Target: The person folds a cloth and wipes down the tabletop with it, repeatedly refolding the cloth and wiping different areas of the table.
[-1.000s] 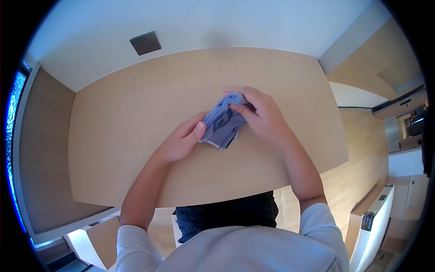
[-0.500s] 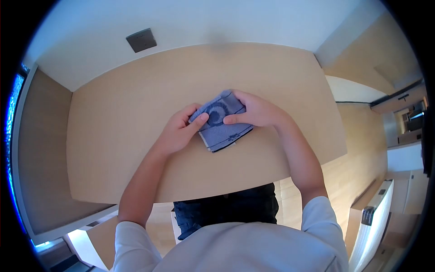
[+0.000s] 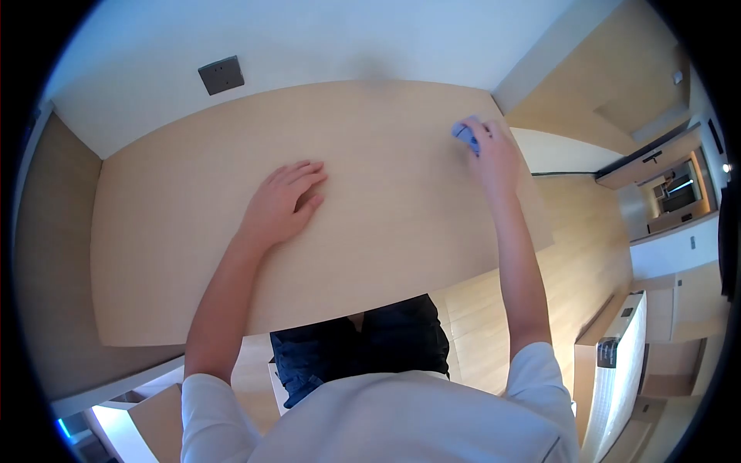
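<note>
A blue-grey patterned cloth (image 3: 465,133), probably a small towel, is bunched up near the far right corner of the wooden table (image 3: 370,224). My right hand (image 3: 498,160) has its fingers closed round the cloth, covering much of it, so only its left side shows. Whether the cloth touches the tabletop I cannot tell. On the left half of the table, my left hand (image 3: 279,202) rests palm down with fingers stretched and thumb apart, holding nothing.
A white wall with a dark socket plate (image 3: 221,75) rises behind the table. A wooden side panel (image 3: 54,231) borders it on the left. Beyond the right edge lie wooden floor (image 3: 583,220) and a mattress-like white block (image 3: 617,370).
Both hands held the cloth near the middle before. My left hand has let go and moved left onto the table; my right hand has carried the cloth to the far right. The view has shifted slightly.
</note>
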Motion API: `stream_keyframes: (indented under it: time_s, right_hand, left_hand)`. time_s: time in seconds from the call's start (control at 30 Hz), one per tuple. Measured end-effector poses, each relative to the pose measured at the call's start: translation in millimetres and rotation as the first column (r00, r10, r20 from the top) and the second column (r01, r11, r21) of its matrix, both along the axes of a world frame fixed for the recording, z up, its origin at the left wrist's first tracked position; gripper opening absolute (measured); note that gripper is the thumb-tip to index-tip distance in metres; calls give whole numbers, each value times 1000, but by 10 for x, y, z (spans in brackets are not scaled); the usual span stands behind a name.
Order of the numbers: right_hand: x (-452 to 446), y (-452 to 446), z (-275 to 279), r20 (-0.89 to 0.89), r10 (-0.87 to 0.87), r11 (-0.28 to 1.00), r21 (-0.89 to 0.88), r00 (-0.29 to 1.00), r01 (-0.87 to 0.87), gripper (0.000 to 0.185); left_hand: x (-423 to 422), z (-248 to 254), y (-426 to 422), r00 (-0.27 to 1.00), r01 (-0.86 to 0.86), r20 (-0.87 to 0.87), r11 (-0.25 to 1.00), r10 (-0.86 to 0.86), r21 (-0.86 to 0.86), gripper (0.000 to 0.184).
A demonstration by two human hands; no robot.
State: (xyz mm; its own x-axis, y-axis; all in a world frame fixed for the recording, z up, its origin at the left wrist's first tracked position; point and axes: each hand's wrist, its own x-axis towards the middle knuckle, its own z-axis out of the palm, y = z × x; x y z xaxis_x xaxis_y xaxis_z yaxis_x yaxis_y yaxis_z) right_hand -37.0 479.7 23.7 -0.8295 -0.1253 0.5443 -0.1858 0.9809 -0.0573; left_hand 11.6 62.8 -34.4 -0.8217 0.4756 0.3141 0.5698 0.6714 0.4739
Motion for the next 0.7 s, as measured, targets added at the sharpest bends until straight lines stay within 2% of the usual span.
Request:
stream_keyframes:
  time_s: [0.03,0.13,0.23,0.33,0.43,0.53,0.63,0.7]
  right_hand:
    - [-109,74,-130,69,27,999,31,997,-29,38]
    - [-290,19,-494,40,89,984,-160,995,-81,38]
    - [-309,-153,-405,259,18,1000,-11,966,-15,45]
    - [-314,-305,-328,382,-22,999,50,924,3,47]
    - [-203,-473,-272,425,6,996,80,905,-45,45]
    - [-43,-646,-325,390,72,995,33,918,-92,44]
    - [221,-882,-351,349,225,971,2,910,-241,44]
    - [414,-1071,-328,384,262,962,-27,885,-273,42]
  left_hand:
    - [-17,-14,-8,1000,11,-1,1000,-11,-12,39]
    - [-37,-45,-35,1000,26,8,999,-26,-37,40]
    - [-12,-28,-33,999,22,37,999,-21,-31,41]
    - [-5,10,-30,999,26,43,999,-25,-24,41]
    - [15,-2,-32,1000,9,19,999,-8,-50,42]
    - [9,-22,-20,1000,6,24,997,-4,-72,42]
    - [7,-15,-5,1000,12,27,997,-9,-80,41]
    - [-17,-59,-15,1000,22,3,997,-22,-68,40]
